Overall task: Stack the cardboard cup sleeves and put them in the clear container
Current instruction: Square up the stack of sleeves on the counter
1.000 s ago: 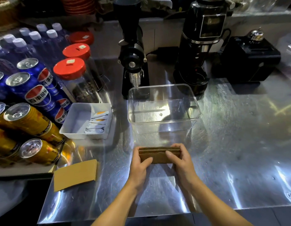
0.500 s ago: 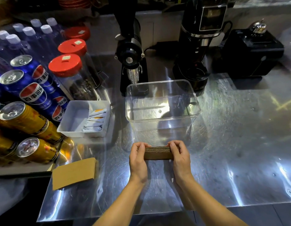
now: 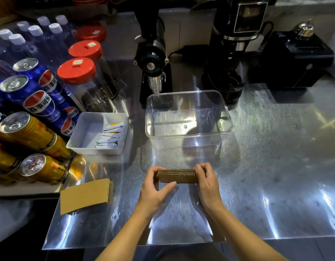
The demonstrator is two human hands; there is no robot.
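A stack of brown cardboard cup sleeves (image 3: 178, 176) stands on edge on the steel counter, just in front of the clear container (image 3: 189, 119). My left hand (image 3: 155, 187) grips its left end, thumb along the front face. My right hand (image 3: 207, 185) grips its right end, fingers curled over the top. The container is open-topped and holds nothing. One more flat sleeve (image 3: 84, 195) lies alone at the counter's left front corner.
A white tray (image 3: 82, 134) of sachets sits left of the container. Soda cans (image 3: 37, 104), red-lidded jars (image 3: 77, 72) and bottles crowd the left side. Two black grinders (image 3: 153, 59) and a black box (image 3: 294, 59) stand behind the container.
The stack stays between my hands in front of the container. My left thumb has slid onto its front face. The view has tilted down a little.
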